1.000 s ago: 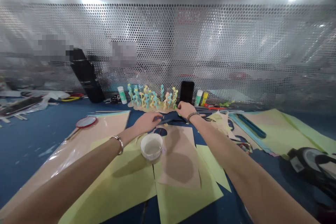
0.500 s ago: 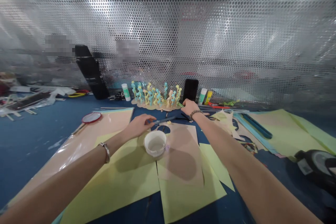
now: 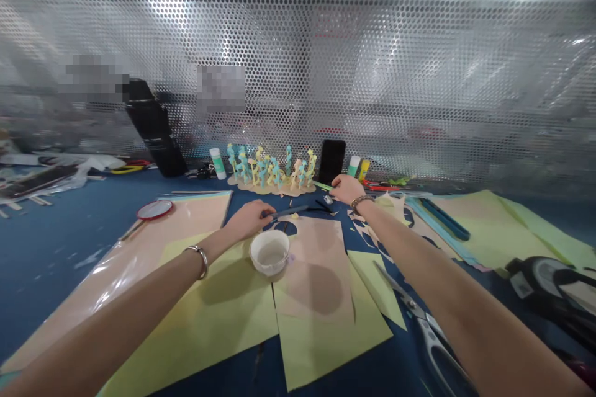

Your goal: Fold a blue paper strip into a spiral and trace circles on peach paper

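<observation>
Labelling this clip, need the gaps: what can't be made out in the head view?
All in the head view:
Dark stick at the left hand: fingers hide its near end; grip unclear.
Scissors: cut off by the bottom edge, partly under the right forearm.
Black round device: cut off by the right edge.
White bowl: pale contents too unclear to identify.
Perforated metal screen: two patches pixelated.

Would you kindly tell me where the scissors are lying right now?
In the head view, the scissors lie at lower right, partly under the right forearm, alongside the pointed corner of the yellow paper.
</observation>
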A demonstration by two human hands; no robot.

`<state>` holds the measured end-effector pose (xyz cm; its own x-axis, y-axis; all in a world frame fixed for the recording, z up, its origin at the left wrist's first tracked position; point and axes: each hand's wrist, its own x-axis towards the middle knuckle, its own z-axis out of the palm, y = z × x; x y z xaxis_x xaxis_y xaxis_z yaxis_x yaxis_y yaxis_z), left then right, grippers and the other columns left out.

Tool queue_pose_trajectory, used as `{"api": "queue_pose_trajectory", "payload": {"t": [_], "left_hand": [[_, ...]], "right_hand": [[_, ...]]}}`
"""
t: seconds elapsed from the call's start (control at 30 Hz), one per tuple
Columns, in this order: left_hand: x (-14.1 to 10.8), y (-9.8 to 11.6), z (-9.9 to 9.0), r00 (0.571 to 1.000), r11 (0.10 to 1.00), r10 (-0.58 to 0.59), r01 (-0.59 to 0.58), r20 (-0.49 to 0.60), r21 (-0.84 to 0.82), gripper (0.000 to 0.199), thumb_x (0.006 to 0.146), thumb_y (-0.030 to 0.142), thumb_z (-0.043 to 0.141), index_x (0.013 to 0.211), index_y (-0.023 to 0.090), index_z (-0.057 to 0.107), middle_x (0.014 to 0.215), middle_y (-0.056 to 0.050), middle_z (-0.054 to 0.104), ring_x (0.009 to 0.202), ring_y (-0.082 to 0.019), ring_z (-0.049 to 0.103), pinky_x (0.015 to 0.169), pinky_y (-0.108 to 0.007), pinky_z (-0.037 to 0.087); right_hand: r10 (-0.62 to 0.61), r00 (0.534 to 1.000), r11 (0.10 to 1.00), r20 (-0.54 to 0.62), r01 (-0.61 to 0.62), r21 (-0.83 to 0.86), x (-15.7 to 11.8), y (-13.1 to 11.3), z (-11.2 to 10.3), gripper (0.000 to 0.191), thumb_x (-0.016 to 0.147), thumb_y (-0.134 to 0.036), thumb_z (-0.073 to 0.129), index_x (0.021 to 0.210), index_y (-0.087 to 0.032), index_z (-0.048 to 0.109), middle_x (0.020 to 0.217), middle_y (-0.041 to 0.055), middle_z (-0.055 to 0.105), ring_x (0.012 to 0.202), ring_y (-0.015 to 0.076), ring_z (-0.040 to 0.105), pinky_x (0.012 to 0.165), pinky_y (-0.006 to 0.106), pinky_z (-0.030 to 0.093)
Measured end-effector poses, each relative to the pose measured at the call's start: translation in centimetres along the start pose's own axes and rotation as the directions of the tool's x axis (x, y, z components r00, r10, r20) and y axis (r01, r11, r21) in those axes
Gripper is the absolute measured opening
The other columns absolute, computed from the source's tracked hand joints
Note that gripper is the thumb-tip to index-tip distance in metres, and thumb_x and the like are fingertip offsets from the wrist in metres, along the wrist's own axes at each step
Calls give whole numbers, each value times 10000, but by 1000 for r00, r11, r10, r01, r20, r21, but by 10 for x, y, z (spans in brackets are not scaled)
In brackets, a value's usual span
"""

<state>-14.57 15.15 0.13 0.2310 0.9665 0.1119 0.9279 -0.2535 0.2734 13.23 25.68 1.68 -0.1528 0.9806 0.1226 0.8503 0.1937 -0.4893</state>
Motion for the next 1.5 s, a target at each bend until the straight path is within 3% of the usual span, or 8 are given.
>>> {"api": "queue_pose_trajectory", "payload": {"t": [0.23, 0.4, 0.6, 0.77, 0.9, 1.03, 1.23, 1.5], "left_hand": [[22, 14, 0, 999, 1000, 22, -23, -45, -20, 303, 810, 289, 499, 1046, 192, 662, 1018, -80, 675, 879, -218, 629, 811, -295, 468], [15, 61, -37, 976, 981, 149, -166, -157, -96, 550, 915, 440, 333, 1420, 238, 254, 1346, -89, 468, 1039, -193, 575, 854, -284, 450], [-17, 114, -65, 937, 948, 310, -319, -161, -28, 337, 946, 353, 309, 1032, 170, 579, 877, -63, 647, 793, -195, 603, 681, -289, 435], [-41, 136, -66, 928, 935, 329, -295, -172, 198, 363, 959, 377, 226, 965, 171, 524, 799, -73, 639, 694, -219, 593, 547, -293, 362], [-63, 121, -84, 944, 924, 276, -209, -181, 321, 339, 951, 383, 221, 893, 193, 495, 766, -69, 624, 675, -235, 594, 529, -301, 324], [-91, 79, -99, 935, 972, -111, 173, -338, 161, 282, 938, 353, 229, 782, 218, 422, 698, -41, 571, 668, -230, 582, 560, -304, 344], [-111, 77, -84, 958, 994, -74, 50, -278, -94, 319, 927, 425, 222, 732, 223, 373, 646, -4, 506, 626, -190, 516, 590, -309, 373], [-113, 79, -59, 999, 957, -31, 35, 20, -288, 678, 597, 583, 675, 1100, 231, 389, 1257, -114, 489, 1070, -315, 538, 817, -436, 451]], "right_hand": [[-1, 999, 920, -47, 19, 392, -34, 1, -26, 187, 841, -234, 599, 982, -112, 601, 893, 46, 652, 780, 149, 634, 717, 324, 535], [-78, 995, 718, -57, 96, 690, -68, -12, -45, 216, 708, -242, 686, 878, -124, 624, 742, 39, 674, 678, 141, 648, 680, 271, 547], [-168, 977, 444, -131, 194, 875, -102, -41, -57, 331, 650, -463, 702, 811, -196, 592, 627, -43, 593, 551, 85, 573, 554, 220, 505], [-141, 979, 338, -150, 190, 922, -129, -75, -50, 395, 810, -504, 508, 651, -155, 601, 356, -67, 400, 294, 44, 293, 296, 190, 192], [26, 965, 214, -261, 250, 944, -136, -74, -81, 327, 792, -373, 525, 519, -201, 474, 303, -79, 341, 264, 44, 239, 289, 211, 142], [127, 928, 175, -351, 327, 929, -135, -42, -127, 334, 797, -297, 469, 491, -225, 353, 298, -99, 260, 257, 33, 173, 286, 223, 97], [177, 935, 25, -308, 308, 951, -143, -40, -110, 242, 755, -271, 498, 530, -205, 435, 323, -96, 309, 274, 46, 201, 288, 201, 141], [170, 962, 20, -216, 216, 976, -155, -56, -93, 287, 826, -250, 463, 563, -184, 555, 361, -62, 369, 320, 53, 262, 328, 199, 192]]}}
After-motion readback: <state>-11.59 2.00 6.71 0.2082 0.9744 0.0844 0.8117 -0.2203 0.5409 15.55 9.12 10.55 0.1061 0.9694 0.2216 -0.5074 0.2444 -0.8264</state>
